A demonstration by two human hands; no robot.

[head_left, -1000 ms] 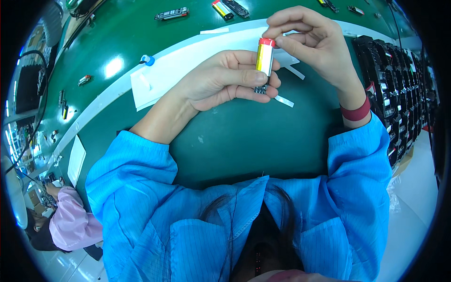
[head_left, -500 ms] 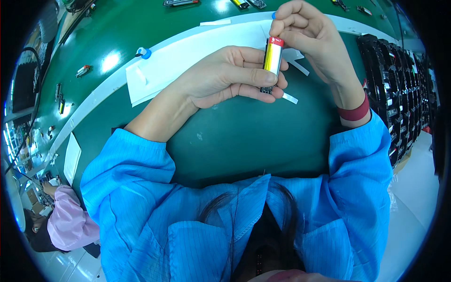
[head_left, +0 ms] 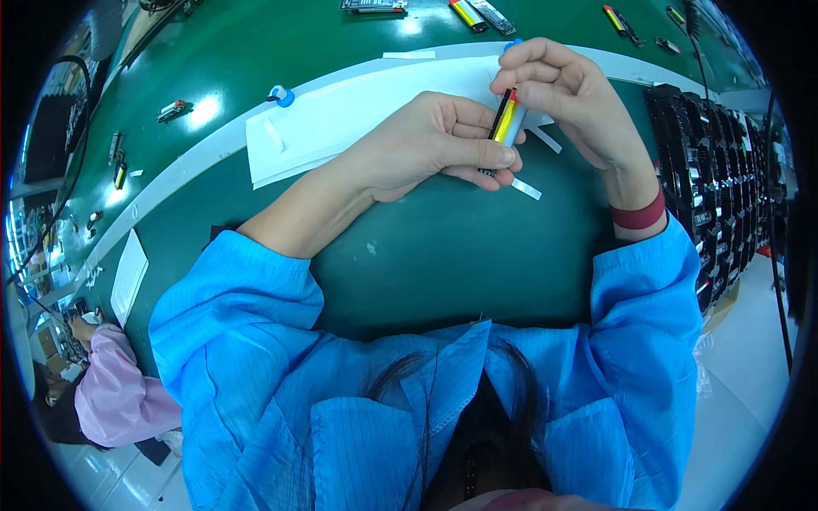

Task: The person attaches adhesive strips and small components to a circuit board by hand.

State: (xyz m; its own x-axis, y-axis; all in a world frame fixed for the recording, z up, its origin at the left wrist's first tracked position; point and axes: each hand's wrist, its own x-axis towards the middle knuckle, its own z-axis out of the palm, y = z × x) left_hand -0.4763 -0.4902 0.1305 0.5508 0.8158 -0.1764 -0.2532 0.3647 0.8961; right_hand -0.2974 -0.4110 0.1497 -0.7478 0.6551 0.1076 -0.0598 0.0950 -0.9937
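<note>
My left hand (head_left: 426,145) is closed round a small slim battery pack (head_left: 506,119), gripping its lower part between thumb and fingers. The pack has a yellow and silver wrap, a red top end and a dark strip along one edge. It stands tilted, narrow side toward me. Close above its top end is my right hand (head_left: 567,98), with fingers curled and the thumb tip by the red end. Whatever those fingertips pinch, if anything, is too small to make out. White sheets (head_left: 315,119) lie on the green table behind my left hand.
White strips (head_left: 527,189) lie near the hands. A blue-capped item (head_left: 282,96) sits by the sheets' left corner. More battery packs (head_left: 468,14) lie across the far table. Stacked black trays (head_left: 711,170) rise at the right. A person in a pink sleeve (head_left: 123,383) works at the left.
The battery pack has turned from its broad silver face to its narrow yellow and dark edge. Both hands stay close together, and the whole view has shifted slightly.
</note>
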